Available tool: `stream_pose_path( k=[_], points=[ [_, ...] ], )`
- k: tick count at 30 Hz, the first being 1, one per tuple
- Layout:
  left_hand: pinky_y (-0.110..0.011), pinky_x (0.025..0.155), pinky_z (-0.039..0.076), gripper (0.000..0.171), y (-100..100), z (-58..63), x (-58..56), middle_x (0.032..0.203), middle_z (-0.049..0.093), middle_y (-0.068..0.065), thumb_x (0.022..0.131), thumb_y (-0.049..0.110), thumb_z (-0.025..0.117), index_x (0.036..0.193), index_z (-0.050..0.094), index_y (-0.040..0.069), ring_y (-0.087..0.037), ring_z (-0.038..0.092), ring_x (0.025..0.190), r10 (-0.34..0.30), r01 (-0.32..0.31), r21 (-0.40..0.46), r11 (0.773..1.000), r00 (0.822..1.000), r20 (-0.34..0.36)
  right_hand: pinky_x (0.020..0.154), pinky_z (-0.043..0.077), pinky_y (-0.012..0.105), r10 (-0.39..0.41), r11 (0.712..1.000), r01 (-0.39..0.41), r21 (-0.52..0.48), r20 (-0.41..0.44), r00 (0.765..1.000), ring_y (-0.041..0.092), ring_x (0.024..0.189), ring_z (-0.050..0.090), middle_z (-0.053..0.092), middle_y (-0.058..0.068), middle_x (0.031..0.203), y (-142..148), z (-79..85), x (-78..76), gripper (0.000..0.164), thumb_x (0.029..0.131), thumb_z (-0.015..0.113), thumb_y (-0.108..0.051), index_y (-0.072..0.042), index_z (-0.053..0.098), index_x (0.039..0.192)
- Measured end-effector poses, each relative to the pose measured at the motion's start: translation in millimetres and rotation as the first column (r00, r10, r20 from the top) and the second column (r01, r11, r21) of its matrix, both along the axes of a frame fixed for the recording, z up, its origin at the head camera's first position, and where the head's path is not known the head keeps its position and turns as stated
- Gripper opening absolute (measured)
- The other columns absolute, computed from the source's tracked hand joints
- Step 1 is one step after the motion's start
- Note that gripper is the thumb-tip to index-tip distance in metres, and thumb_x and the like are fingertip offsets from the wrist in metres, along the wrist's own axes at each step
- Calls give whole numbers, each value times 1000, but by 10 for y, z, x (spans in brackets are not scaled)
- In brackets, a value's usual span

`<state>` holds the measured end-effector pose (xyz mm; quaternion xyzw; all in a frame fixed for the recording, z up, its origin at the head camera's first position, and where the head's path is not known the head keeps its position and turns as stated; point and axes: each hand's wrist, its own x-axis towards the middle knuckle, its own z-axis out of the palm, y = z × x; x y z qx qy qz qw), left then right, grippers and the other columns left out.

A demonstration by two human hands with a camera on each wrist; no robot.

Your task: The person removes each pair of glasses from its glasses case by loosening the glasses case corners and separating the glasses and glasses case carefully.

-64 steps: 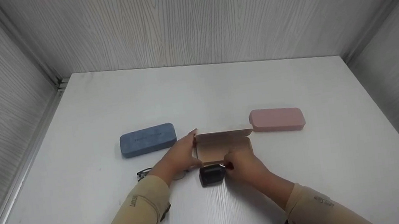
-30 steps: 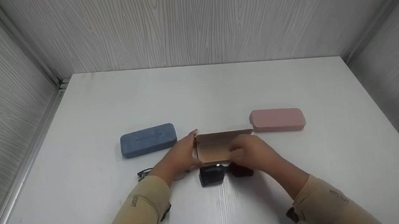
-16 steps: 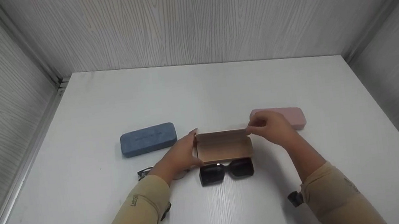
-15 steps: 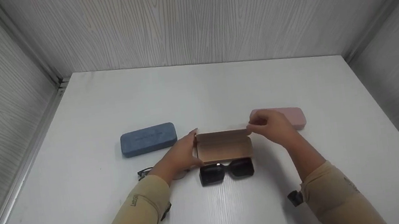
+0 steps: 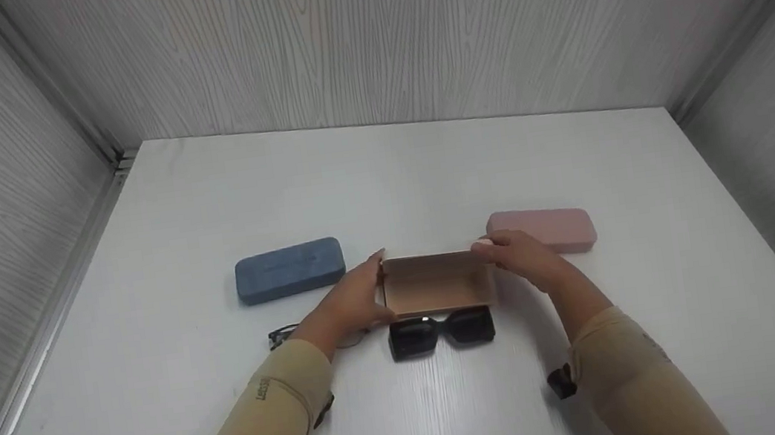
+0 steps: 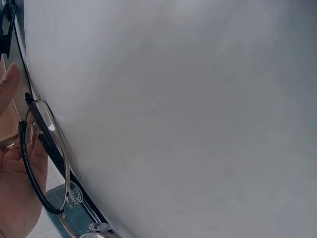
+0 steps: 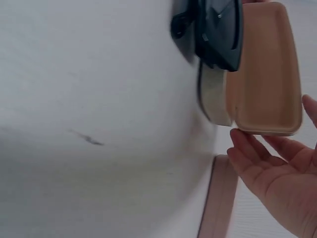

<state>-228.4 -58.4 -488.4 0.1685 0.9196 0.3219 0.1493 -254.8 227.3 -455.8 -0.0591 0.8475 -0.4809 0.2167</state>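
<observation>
An opened glasses case (image 5: 436, 293) with a tan lining stands mid-table, its lid raised at the back. My left hand (image 5: 353, 300) grips its left end, thumb at the front and a finger at the back. At the lid's right corner, my right hand (image 5: 523, 256) holds on with fingers and thumb; the right wrist view shows the fingers against the end of the case (image 7: 267, 69). Black sunglasses (image 5: 468, 326) lie right in front of the case. Thin-framed eyeglasses (image 6: 64, 163) sit beside my left hand, partly hidden by my wrist in the head view.
A blue glasses case (image 5: 290, 270) lies closed at the left, close to my left hand. The pink glasses case (image 5: 546, 230), also closed, lies behind my right hand. Grey panels (image 5: 372, 40) wall the white table (image 5: 428, 182) at the back and sides.
My right hand has moved from the sunglasses up to the lid's right corner and shifted its hold there. The sunglasses are now uncovered. My left hand has stayed on the case.
</observation>
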Motion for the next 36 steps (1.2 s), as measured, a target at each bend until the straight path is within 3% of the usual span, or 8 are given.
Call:
stream_pose_path(
  k=[6,13,21,26,30,33,36],
  points=[
    [-31,107,30,107,1,-11,0,134,47,-9,66,19,82,146,12,4,-19,42,124,3,-3,9,1000,1000,0,104,35,38,-51,991,65,-120,115,992,22,114,46,50,10,114,-11,-91,-41,49,85,60,-42,0,53,110],
    [-31,109,26,107,9,-15,-2,139,41,-10,67,21,81,146,12,5,-20,35,129,15,-15,-17,1000,1000,8,94,38,41,-68,976,98,-194,159,985,26,91,42,42,8,85,-26,-52,-49,32,89,58,-30,-7,41,74],
    [-31,110,24,106,-12,-27,2,142,37,-11,67,20,81,147,11,6,-20,31,132,11,-11,2,1000,1000,1,86,42,32,-91,977,118,-180,152,984,20,84,46,44,3,79,-24,-135,-94,31,85,64,-30,-12,44,70],
    [-31,110,24,107,-21,-30,1,144,34,-9,67,20,81,147,11,8,-19,29,133,11,-11,8,1000,1000,4,83,42,33,-42,971,73,-230,135,990,20,80,45,44,2,75,-8,-121,-84,28,86,63,-27,-12,48,68],
    [-31,109,26,106,-18,-35,-4,143,35,-10,67,20,81,147,12,8,-20,30,132,11,-11,-8,1000,1000,10,77,41,32,4,968,23,-251,109,994,18,76,42,44,0,72,16,-139,-80,23,87,62,-24,-7,54,73],
    [-32,108,28,105,-15,-35,-9,141,39,-11,66,20,81,146,15,8,-21,34,130,10,-10,-19,1000,1000,4,82,42,30,15,968,12,-252,105,994,17,82,46,49,0,80,30,-161,-71,27,87,61,-24,3,60,92],
    [-32,106,31,100,-16,-33,-16,136,44,-11,66,19,82,144,21,7,-22,39,126,6,-6,-14,1000,1000,-9,92,42,33,12,973,15,-229,115,993,19,97,49,55,2,97,39,-175,-58,42,87,62,-25,7,57,114]
  ],
)
